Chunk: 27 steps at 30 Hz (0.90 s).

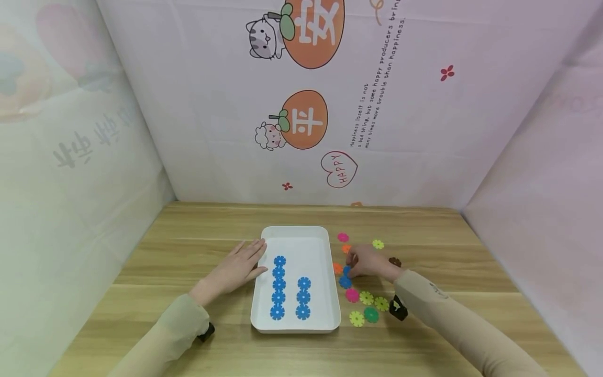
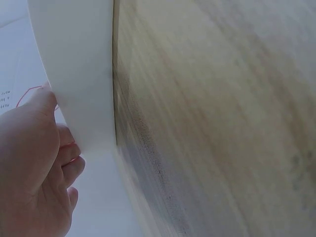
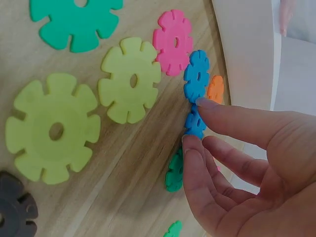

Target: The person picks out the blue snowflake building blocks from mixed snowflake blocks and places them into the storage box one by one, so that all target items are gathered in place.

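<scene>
My left hand [image 1: 237, 266] rests on the left rim of a white tray [image 1: 296, 235], its fingers lying straight. In the left wrist view that hand [image 2: 37, 158] lies along the tray's outer wall [image 2: 79, 74]. Inside the tray, blue notched plastic discs stand in a longer left row [image 1: 278, 284] and a shorter right row [image 1: 303, 297]. Beside the tray's right wall, my right hand [image 1: 369, 261] pinches a blue notched disc [image 3: 195, 122] between thumb and forefinger. Another blue disc [image 3: 196, 76] lies against it on the table.
Around the right hand lie loose discs: pink [image 1: 352, 295], orange [image 1: 337, 268], green [image 1: 371, 314], brown [image 1: 394, 261] and several yellow-green ones [image 1: 356, 318]. The wooden table [image 1: 202, 225] meets a printed back wall [image 1: 226, 131], with pale walls on both sides.
</scene>
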Motion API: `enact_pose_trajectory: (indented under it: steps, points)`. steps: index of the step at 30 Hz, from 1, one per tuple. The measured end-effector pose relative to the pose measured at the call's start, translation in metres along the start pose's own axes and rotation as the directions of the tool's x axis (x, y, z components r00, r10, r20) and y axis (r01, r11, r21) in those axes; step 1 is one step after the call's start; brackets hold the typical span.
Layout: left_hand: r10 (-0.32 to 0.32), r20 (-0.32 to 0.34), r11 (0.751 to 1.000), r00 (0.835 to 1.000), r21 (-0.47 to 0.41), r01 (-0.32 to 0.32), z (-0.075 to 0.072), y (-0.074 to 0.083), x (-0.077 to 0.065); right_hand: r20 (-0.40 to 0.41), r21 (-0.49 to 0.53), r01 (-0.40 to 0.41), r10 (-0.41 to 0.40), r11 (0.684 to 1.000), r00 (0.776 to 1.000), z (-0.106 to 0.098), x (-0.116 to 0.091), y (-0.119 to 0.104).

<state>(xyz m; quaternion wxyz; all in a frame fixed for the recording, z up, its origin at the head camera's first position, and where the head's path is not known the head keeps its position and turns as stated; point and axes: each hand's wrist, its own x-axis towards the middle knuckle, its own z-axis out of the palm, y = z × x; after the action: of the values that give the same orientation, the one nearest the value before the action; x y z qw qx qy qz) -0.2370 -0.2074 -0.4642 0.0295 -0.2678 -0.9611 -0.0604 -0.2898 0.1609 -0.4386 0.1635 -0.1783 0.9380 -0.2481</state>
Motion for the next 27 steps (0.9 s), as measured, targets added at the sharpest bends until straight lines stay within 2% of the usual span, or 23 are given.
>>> enact_pose_trajectory:
  steps: [7,27]
  points:
    - [0.010,-0.019,1.000,1.000,0.015,-0.010,-0.0011,0.0006,-0.0006,0.008,-0.048,0.010,-0.010,0.999,1.000,0.0000,0.0032,-0.0010]
    - [0.007,0.004,1.000,1.000,0.016,-0.007,-0.0004,-0.0012,0.0002,0.037,-0.032,-0.012,0.013,0.999,0.999,-0.0012,0.0024,-0.0054]
